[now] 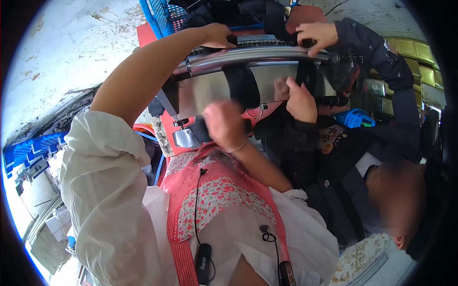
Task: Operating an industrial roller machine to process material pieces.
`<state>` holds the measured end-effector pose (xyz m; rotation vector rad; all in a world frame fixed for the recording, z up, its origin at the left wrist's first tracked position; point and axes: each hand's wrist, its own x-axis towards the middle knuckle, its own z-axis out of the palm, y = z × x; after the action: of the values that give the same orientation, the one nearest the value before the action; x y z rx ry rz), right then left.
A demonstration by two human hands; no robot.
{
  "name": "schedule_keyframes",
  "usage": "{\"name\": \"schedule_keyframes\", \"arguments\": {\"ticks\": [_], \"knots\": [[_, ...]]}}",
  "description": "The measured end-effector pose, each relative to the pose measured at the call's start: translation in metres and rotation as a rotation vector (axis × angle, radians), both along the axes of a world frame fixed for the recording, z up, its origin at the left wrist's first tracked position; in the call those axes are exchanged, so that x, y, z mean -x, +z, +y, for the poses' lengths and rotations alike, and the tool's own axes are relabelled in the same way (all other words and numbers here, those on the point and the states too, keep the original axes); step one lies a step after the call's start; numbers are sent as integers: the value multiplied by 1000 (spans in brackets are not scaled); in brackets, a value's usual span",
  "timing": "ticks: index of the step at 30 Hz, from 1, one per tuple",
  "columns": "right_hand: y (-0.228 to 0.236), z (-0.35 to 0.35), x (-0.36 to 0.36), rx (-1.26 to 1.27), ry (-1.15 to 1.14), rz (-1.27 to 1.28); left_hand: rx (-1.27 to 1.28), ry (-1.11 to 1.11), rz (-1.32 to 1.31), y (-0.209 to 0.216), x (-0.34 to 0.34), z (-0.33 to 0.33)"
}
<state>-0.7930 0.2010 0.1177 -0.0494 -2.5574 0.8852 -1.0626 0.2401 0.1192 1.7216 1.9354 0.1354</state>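
nearest my head camera, a red checked and flowered apron (214, 200) over white sleeves, a black cable clipped down its front. beyond it my right hand (224, 125), motion-blurred, closes around a dark grip at the lower left corner of the polished metal machine (214, 88); i cannot tell how firmly it clenches. my left hand (217, 35), arm stretched up, curls over the top of the machine's chrome bar (253, 55), fingers wrapped on the far side. the bar runs left to right across the frame, slightly bowed by the lens, and that is the machine's long axis; its flat steel face tilts toward me. i judge it heavy, rigid and slick on the polished faces, so the bar and the dark grip look like the sound holds, not the sheet metal. a co-worker in dark clothing has one hand (317, 35) on the bar's right end and another hand (298, 100) against the steel face. a blue crate (162, 16) sits behind the machine, a red surface (164, 131) beneath it.
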Motion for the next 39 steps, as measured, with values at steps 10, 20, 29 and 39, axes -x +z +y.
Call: {"name": "schedule_keyframes", "arguments": {"ticks": [10,20,29,39], "knots": [[-117,-85,-16,-239,371,-140,-327,468,208,109,53,9],[-118,-75,-27,-126,520,39,-372,513,653,156,105,-39],[-17,-17,-37,338,272,33,-137,409,373,83,73,-30],[21,76,29,139,-513,-7,66,-329,305,5,10,1]]}}
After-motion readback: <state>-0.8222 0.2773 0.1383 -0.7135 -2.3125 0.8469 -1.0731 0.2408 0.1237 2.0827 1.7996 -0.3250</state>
